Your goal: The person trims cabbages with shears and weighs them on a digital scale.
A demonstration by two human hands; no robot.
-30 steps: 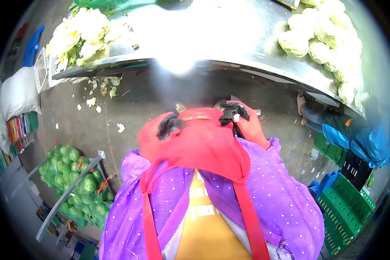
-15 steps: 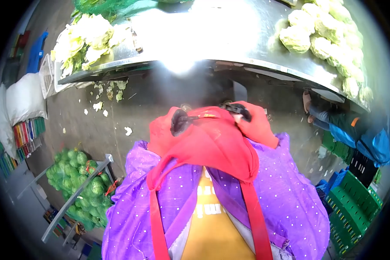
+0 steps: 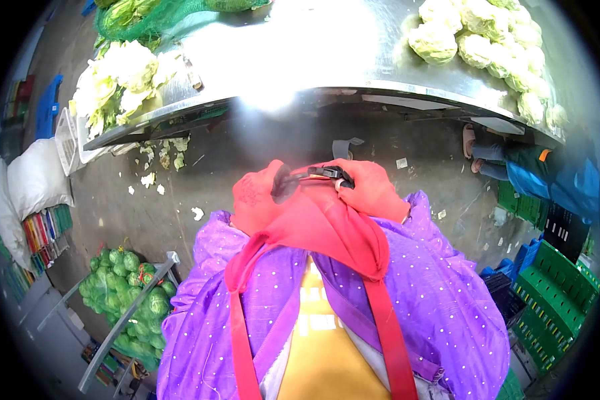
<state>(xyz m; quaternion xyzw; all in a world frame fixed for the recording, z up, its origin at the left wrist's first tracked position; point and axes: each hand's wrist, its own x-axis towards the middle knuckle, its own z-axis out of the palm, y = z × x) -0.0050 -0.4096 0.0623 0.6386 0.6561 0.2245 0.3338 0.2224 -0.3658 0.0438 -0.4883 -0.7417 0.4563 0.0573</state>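
My left hand (image 3: 259,192), in a red glove with a black palm, is curled beside the front of the red apron (image 3: 313,227). Opposite it, my right hand (image 3: 372,189), gloved alike, grips a black buckle-like piece (image 3: 327,173). This dark piece spans the gap between both hands, above the apron's top edge. The fingers of my left hand close around its other end, partly hidden by dark glove material. Purple dotted sleeves (image 3: 440,280) cover both arms.
A metal table (image 3: 380,60) bears pale cabbages (image 3: 433,43) and loose leaves (image 3: 123,73). Netted green cabbages (image 3: 123,287) stand lower left behind a metal rail (image 3: 123,320). Green crates (image 3: 553,293) are lower right; a person in blue (image 3: 547,173) is at right.
My hands have come closer together, the right one moving inward, and the black piece now stretches between them. The view has shifted slightly.
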